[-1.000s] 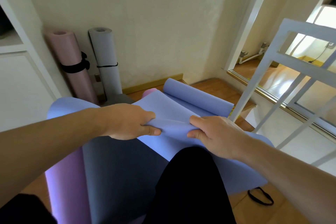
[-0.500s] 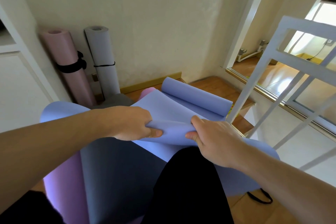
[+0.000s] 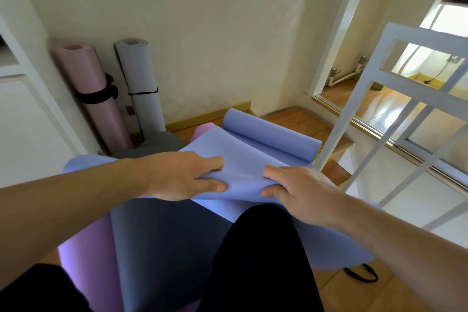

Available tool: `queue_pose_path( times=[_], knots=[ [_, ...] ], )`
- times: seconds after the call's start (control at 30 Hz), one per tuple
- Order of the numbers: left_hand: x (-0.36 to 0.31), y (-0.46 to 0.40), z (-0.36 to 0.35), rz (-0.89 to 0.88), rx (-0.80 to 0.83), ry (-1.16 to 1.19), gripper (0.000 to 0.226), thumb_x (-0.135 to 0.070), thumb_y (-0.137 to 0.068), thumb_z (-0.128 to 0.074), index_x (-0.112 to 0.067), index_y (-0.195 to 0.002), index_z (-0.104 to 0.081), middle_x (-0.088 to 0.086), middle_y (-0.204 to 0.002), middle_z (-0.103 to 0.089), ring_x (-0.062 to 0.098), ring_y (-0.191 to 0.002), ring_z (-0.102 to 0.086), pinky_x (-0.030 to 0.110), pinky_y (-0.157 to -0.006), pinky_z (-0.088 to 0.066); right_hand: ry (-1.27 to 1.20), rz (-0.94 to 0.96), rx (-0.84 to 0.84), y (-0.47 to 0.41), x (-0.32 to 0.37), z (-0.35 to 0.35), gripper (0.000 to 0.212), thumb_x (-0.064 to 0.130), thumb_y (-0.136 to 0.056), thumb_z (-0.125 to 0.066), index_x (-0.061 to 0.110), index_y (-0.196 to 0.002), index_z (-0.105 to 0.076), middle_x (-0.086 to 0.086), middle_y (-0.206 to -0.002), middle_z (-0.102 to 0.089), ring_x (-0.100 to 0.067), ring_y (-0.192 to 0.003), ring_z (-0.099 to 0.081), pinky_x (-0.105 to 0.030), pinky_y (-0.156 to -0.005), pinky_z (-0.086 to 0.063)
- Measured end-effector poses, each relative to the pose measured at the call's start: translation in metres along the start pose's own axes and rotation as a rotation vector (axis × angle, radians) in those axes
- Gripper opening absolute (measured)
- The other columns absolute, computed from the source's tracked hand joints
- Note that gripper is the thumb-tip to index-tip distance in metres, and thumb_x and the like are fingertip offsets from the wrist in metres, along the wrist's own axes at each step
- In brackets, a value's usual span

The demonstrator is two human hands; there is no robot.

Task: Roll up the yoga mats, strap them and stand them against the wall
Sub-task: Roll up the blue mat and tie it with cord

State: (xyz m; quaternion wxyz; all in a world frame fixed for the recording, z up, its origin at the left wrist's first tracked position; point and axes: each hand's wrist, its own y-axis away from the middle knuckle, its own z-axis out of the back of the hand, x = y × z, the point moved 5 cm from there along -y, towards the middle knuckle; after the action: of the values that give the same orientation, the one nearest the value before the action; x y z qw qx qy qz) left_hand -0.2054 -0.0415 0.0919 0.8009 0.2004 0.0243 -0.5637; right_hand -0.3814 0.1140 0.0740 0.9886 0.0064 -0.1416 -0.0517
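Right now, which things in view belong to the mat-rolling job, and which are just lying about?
Job:
- blue mat, gripped by left hand and right hand
- grey mat
- purple mat
- pink roll, strapped
- grey roll, strapped
- loose strap

Lying about:
- white railing
- white cabinet

Bare forearms, no sleeves in view; black trousers [image 3: 260, 261], seemingly plain.

No words, numbers or signs are showing clearly enough to read. A small yellow thing [image 3: 319, 153] with bits of red is peeking out at about 2 o'clock from the middle, just beside the end of the rolled blue mat [image 3: 271, 137], but its marks are too tiny and blurry to read.
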Motion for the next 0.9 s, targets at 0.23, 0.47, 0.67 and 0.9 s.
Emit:
queue_pose_path(
  times=[0.23,0.47,0.67,0.9],
  knots=[
    [-0.018,-0.013,-0.002,-0.047,-0.05,-0.668,0.042,-0.033,-0.115,-0.025,-0.051,-0.151,-0.037,-0.005,-0.11,-0.037,0.021,-0.112,-0.044,0.036,-0.068,-0.041,-0.076,-0.188,-0.022,-0.015,-0.001,-0.006,0.029,0.04,-0.111,-0.049,0.03,-0.084,-0.047,0.006,-0.091,-0.05,-0.017,-0.089,-0.052,-0.043,-0.084,-0.048],
    [-0.018,0.004,-0.006,-0.303,-0.431,-0.618,0.046,-0.025,-0.078,-0.088,-0.03,-0.099,-0.048,-0.009,-0.074,-0.006,0.013,-0.047,-0.015,0.028,-0.031,-0.025,0.005,-0.062,0.035,-0.002,0.007,-0.008,0.015,0.041,-0.114,-0.036,0.032,-0.102,-0.04,0.009,-0.086,-0.052,-0.014,-0.073,-0.052,-0.038,-0.068,-0.044],
    [0.002,-0.005,-0.015,-0.13,-0.161,-0.419,0.048,-0.08,-0.096,-0.035,-0.036,-0.108,-0.023,-0.01,-0.074,-0.047,0.01,-0.057,-0.045,0.021,-0.053,-0.03,0.04,0.023,0.085,0.004,0.014,-0.005,0.036,0.059,-0.105,-0.05,0.033,-0.123,-0.035,0.015,-0.08,-0.048,-0.005,-0.065,-0.05,-0.02,-0.059,-0.035],
    [-0.002,-0.014,-0.011,-0.088,-0.078,-0.233,0.028,-0.063,-0.105,-0.039,-0.039,-0.103,-0.027,-0.009,-0.073,-0.048,0.011,-0.064,-0.048,0.022,-0.055,-0.028,-0.099,-0.075,0.089,0.0,0.003,-0.007,0.027,0.047,-0.106,-0.058,0.031,-0.098,-0.037,0.011,-0.082,-0.053,-0.011,-0.074,-0.053,-0.024,-0.059,-0.037]
  ],
)
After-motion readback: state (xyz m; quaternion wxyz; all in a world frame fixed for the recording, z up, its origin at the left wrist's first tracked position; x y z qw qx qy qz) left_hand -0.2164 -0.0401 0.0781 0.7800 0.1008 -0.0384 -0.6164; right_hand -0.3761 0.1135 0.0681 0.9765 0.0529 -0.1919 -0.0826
